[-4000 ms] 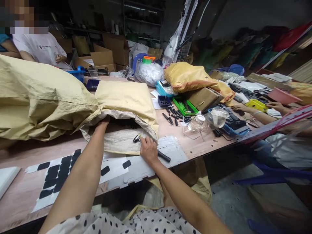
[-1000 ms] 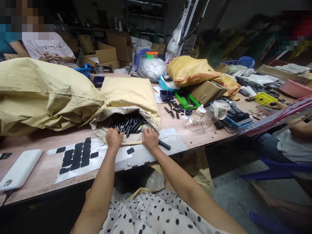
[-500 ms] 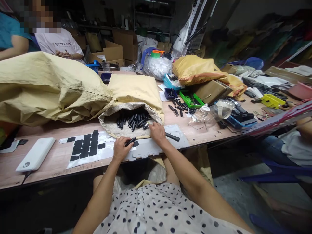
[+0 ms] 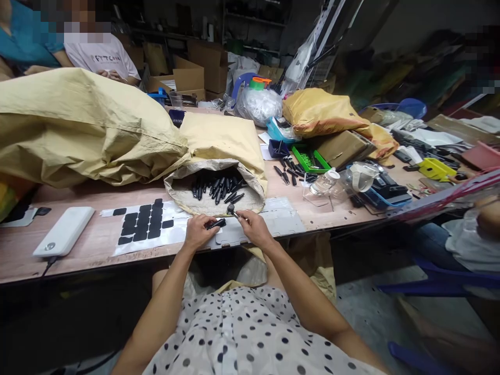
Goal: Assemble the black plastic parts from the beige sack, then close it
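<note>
Right hand point(image 4: 253, 227) off sack point(image 4: 182, 191), left hand point(image 4: 197, 232), one handle point(image 4: 216, 224)

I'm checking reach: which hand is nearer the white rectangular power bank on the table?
Left. The left hand, holding a black plastic part, is right of the white rectangular power bank; the right hand is farther right.

The rod point(image 4: 216, 224) is short, slim and black, and lies nearly level. One end is pinched in the fingers of the left hand point(image 4: 197, 233). The other end juts out past the fingertips toward the right hand point(image 4: 253, 227). The tool point(image 4: 231, 210) is small, with a dark rounded head on a thin pale shaft. It slants up and leftward out of the right fingertips. Its head sits just above the rod's free end; whether they touch is unclear.
</note>
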`<state>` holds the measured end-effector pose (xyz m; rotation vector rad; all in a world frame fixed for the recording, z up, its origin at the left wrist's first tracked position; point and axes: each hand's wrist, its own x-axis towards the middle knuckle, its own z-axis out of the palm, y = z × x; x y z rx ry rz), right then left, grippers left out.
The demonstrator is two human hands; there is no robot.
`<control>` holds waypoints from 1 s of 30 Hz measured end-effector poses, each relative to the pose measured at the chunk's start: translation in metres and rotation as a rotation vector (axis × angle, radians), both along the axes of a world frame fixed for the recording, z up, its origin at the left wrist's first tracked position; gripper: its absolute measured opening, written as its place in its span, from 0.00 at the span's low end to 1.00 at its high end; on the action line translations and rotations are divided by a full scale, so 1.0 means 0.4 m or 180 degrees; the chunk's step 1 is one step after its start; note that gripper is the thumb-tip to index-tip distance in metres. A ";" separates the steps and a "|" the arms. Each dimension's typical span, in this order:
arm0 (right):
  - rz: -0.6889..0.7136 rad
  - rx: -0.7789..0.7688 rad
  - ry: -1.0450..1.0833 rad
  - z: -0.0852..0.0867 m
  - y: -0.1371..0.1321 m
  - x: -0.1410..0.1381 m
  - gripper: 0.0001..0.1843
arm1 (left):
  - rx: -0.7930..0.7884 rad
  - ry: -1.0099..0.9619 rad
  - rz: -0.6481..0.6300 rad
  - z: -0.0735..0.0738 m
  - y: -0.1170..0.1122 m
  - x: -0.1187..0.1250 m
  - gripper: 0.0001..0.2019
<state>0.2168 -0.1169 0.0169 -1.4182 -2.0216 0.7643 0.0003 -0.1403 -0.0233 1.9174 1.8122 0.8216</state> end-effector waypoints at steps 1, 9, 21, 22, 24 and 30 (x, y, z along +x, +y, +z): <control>0.0005 0.0046 0.0213 -0.015 -0.012 -0.003 0.16 | 0.0006 0.0069 -0.0025 0.001 -0.003 0.001 0.08; 0.0028 0.0448 0.0737 -0.057 -0.062 -0.024 0.18 | 0.0056 0.0054 0.0013 -0.010 -0.017 0.000 0.09; 0.0163 0.1006 0.0102 -0.074 -0.093 -0.056 0.19 | 0.0025 -0.0078 -0.0018 -0.013 -0.003 -0.002 0.06; 0.0151 0.1069 0.0098 -0.069 -0.095 -0.059 0.20 | 0.0021 -0.0104 -0.0020 -0.011 -0.003 -0.002 0.06; 0.0163 0.1151 0.0039 -0.063 -0.098 -0.063 0.21 | 0.0019 -0.0136 -0.0024 -0.008 -0.004 -0.002 0.05; 0.0184 0.1057 -0.0302 -0.058 -0.096 -0.060 0.21 | -0.0008 -0.0081 0.0027 -0.002 -0.005 0.002 0.05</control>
